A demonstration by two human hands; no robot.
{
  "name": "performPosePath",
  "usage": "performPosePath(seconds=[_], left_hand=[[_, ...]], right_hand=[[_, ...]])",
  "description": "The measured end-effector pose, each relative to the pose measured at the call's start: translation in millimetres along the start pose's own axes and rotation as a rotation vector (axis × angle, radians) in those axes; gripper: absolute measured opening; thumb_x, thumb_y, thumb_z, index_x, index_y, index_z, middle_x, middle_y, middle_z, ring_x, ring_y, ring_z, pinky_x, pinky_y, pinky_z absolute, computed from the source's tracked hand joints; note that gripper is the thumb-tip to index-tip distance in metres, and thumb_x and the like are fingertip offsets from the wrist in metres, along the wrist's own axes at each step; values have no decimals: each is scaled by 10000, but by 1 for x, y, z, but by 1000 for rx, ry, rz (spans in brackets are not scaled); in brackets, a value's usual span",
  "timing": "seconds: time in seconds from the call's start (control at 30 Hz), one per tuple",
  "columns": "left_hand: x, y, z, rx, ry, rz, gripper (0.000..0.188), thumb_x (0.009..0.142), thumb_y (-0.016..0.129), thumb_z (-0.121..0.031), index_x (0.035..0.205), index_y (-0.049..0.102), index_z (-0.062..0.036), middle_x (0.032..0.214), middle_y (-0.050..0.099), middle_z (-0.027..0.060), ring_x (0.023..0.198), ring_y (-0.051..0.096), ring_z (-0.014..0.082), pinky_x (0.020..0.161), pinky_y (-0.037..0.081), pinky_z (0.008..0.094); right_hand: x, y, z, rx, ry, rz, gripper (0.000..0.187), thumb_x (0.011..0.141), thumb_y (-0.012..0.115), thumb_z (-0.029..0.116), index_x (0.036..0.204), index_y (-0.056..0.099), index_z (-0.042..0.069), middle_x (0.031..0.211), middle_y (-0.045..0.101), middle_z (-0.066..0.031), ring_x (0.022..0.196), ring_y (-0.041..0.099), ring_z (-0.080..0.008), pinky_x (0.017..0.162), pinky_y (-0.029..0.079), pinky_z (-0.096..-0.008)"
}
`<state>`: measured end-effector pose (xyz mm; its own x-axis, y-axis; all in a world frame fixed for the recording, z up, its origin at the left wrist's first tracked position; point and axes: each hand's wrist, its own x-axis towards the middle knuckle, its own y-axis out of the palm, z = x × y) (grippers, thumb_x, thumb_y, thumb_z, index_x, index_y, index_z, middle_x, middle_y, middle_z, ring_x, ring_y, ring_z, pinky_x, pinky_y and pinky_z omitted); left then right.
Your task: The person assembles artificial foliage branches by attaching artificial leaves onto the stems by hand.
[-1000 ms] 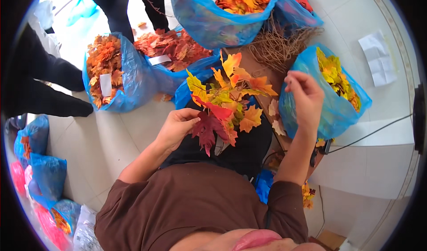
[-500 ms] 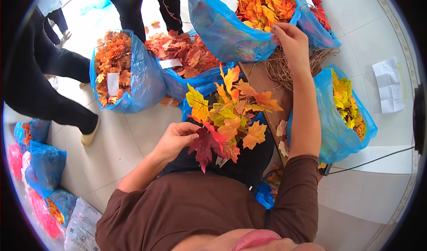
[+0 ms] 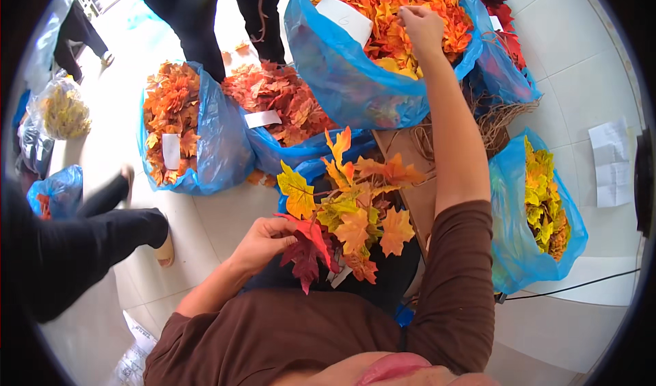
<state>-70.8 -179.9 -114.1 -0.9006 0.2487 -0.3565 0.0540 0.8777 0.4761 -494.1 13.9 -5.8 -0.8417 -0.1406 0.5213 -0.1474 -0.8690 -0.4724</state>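
Note:
My left hand (image 3: 262,244) pinches the stem end of a red and maroon artificial maple leaf (image 3: 299,257) at the near left side of a leaf spray (image 3: 353,231) in yellow, orange and red. This spray stands above my lap. My right hand (image 3: 422,29) reaches forward into a large blue plastic bag (image 3: 345,78) heaped with orange artificial leaves (image 3: 447,20). Its fingers are drawn together at the leaves, and what lies between the fingertips is hidden. A white paper label (image 3: 344,21) rests on the heap's left side.
Blue bags hold orange-brown leaves (image 3: 169,95), rust-red leaves (image 3: 287,99) and yellow-green leaves (image 3: 538,194). Brown thin stems (image 3: 499,123) lie tangled right of my forearm. A black cable (image 3: 581,285) runs at the right. People's dark-trousered legs (image 3: 96,256) stand left and ahead.
My right hand has moved forward and left, from the bag's near rim onto the orange leaves. My left hand still holds the leaf. A person's legs at the left have shifted nearer.

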Motion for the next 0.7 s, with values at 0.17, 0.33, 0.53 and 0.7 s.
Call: performPosePath(seconds=[0.17, 0.33, 0.53, 0.7], left_hand=[[10, -4, -8, -5, -92, -6, 173, 770, 547, 27, 932, 607, 29, 767, 596, 8, 684, 543, 55, 605, 441, 199], [17, -8, -17, 18, -137, -10, 167, 778, 567, 4, 939, 608, 21, 767, 600, 7, 684, 550, 59, 591, 446, 206], [23, -11, -20, -27, -143, 52, 142, 791, 596, -43, 923, 612, 10, 776, 605, 4, 686, 553, 62, 613, 452, 203], [22, -4, -11, -79, -114, 29, 123, 795, 594, -31, 911, 609, 8, 791, 609, 17, 703, 563, 73, 645, 462, 213]], right_hand=[[50, 6, -15, -115, -100, -288, 227, 746, 628, 246, 744, 654, 20, 749, 644, -90, 594, 612, -172, 569, 469, -281], [81, 18, -23, -339, -13, -146, 369, 728, 652, 370, 675, 625, 5, 577, 554, -40, 503, 488, -119, 495, 393, -293], [110, -14, -68, 55, 234, -267, 310, 770, 609, 318, 791, 599, 9, 704, 598, -59, 545, 543, -144, 517, 420, -296], [66, -45, 20, 354, 65, -90, 179, 799, 557, 217, 840, 607, 50, 782, 628, -82, 591, 580, -209, 522, 444, -322]])
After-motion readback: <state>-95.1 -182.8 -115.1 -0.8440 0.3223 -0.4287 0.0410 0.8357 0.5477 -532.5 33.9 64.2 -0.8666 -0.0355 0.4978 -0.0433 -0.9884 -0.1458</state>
